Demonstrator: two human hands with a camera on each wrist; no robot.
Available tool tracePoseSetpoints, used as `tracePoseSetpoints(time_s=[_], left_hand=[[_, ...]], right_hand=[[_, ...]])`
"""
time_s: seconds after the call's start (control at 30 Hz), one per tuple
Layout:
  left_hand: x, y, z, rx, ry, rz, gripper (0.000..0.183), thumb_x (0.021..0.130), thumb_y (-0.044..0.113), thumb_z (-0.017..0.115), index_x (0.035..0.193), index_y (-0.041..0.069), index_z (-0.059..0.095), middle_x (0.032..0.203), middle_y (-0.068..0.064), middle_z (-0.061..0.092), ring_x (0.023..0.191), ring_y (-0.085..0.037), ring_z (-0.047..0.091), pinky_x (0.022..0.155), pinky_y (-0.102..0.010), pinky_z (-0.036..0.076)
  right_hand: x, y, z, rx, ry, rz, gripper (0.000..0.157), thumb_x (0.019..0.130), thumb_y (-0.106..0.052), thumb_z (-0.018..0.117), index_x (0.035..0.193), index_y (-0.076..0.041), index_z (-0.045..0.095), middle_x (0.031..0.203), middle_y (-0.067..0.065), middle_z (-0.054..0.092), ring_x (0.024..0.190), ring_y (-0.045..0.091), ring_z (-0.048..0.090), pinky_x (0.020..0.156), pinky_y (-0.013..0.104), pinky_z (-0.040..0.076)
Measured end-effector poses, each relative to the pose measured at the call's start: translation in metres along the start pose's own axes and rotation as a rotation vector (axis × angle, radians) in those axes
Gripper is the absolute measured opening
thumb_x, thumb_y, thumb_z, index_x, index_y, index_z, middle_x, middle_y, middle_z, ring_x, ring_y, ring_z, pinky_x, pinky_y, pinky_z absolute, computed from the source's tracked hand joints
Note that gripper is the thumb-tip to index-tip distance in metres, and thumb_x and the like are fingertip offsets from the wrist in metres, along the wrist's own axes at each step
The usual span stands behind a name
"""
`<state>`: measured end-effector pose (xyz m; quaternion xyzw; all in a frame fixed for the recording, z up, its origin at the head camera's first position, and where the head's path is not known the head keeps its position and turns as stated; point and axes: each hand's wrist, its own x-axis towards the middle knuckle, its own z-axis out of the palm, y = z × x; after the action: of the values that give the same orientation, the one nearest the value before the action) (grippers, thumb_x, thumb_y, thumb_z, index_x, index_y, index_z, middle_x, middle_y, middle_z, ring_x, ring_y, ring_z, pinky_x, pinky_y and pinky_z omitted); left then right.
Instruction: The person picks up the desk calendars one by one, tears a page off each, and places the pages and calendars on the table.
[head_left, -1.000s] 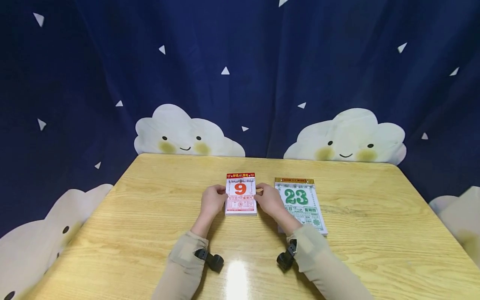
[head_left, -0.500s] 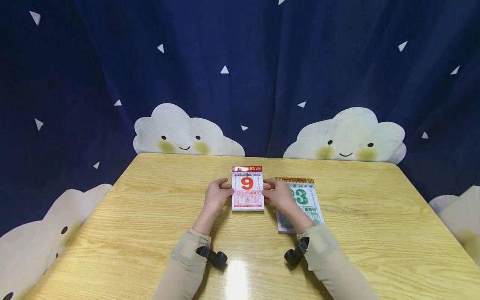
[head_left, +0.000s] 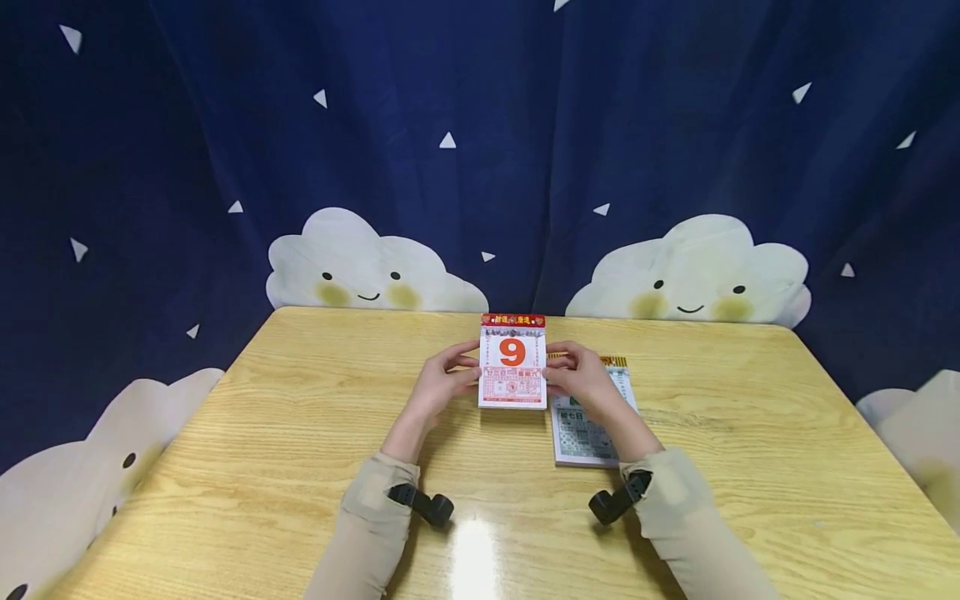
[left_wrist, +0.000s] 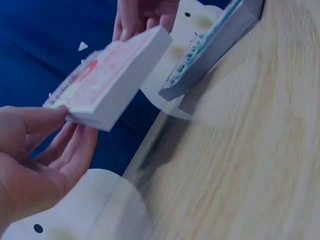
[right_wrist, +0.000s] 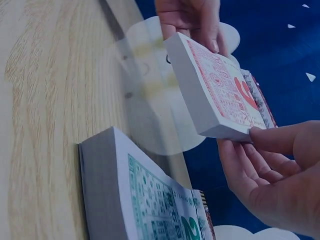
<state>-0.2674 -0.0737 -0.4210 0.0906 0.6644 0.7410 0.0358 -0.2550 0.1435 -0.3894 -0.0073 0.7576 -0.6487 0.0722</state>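
Note:
A small thick tear-off calendar with a red header and a red 9 is held up off the table between both hands. My left hand pinches its left edge, thumb on the front and fingers behind. On the opposite edge my right hand pinches it the same way, as the right wrist view also shows. Below the right hand and forearm lies a larger tear-off calendar with green print, flat on the table and partly hidden. In the left wrist view a shadow falls on the wood under the raised red calendar.
The wooden table reaches back to a dark blue curtain printed with white triangles and smiling clouds. A black camera is strapped on each wrist. Light glares on the table's near middle.
Both hands have lifted the red calendar and carried it to the right and away from the person. My right forearm now covers more of the green calendar, which stays in place.

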Motion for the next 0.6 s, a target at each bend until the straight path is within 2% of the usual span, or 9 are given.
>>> tracePoseSetpoints(time_s=[0.07, 0.23, 0.4, 0.53, 0.6], left_hand=[[-0.004, 0.01, 0.002, -0.02, -0.033, -0.029, 0.044, 0.077, -0.002, 0.056, 0.12, 0.006, 0.047, 0.099, -0.023, 0.05, 0.076, -0.019, 0.058, 0.076, -0.046, 0.045], [-0.005, 0.016, 0.004, -0.082, -0.094, -0.066, 0.048, 0.078, 0.0, 0.056, 0.124, 0.005, 0.042, 0.098, -0.019, 0.053, 0.076, -0.017, 0.059, 0.079, -0.05, 0.041], [-0.005, 0.018, 0.006, -0.193, -0.125, -0.054, 0.047, 0.079, 0.0, 0.054, 0.124, 0.006, 0.041, 0.094, -0.01, 0.058, 0.082, -0.018, 0.058, 0.08, -0.046, 0.042], [-0.006, 0.02, 0.007, -0.271, -0.144, -0.046, 0.046, 0.08, -0.003, 0.052, 0.124, 0.008, 0.042, 0.096, -0.01, 0.059, 0.085, -0.018, 0.057, 0.08, -0.042, 0.044], [-0.006, 0.021, 0.007, -0.278, -0.156, -0.048, 0.046, 0.08, -0.002, 0.051, 0.124, 0.009, 0.042, 0.099, -0.01, 0.059, 0.087, -0.017, 0.057, 0.078, -0.039, 0.045]], right_hand=[[-0.001, 0.001, -0.003, 0.011, 0.003, -0.006, 0.042, 0.078, -0.001, 0.056, 0.118, -0.003, 0.043, 0.096, 0.016, 0.051, 0.079, 0.017, 0.055, 0.074, 0.042, 0.047], [-0.005, 0.002, -0.008, 0.022, 0.005, -0.029, 0.041, 0.079, -0.005, 0.057, 0.118, -0.005, 0.044, 0.099, 0.018, 0.052, 0.08, 0.017, 0.056, 0.076, 0.045, 0.045], [-0.012, -0.003, -0.009, 0.051, 0.016, -0.085, 0.041, 0.08, -0.008, 0.056, 0.119, -0.006, 0.044, 0.102, 0.016, 0.05, 0.083, 0.017, 0.055, 0.077, 0.043, 0.045], [-0.016, -0.01, -0.009, 0.039, 0.036, -0.137, 0.041, 0.08, -0.008, 0.056, 0.119, -0.005, 0.045, 0.103, 0.016, 0.051, 0.085, 0.017, 0.054, 0.072, 0.035, 0.049], [-0.018, -0.012, -0.009, 0.036, 0.041, -0.141, 0.041, 0.08, -0.007, 0.056, 0.119, -0.005, 0.045, 0.103, 0.016, 0.051, 0.084, 0.017, 0.054, 0.071, 0.034, 0.049]])
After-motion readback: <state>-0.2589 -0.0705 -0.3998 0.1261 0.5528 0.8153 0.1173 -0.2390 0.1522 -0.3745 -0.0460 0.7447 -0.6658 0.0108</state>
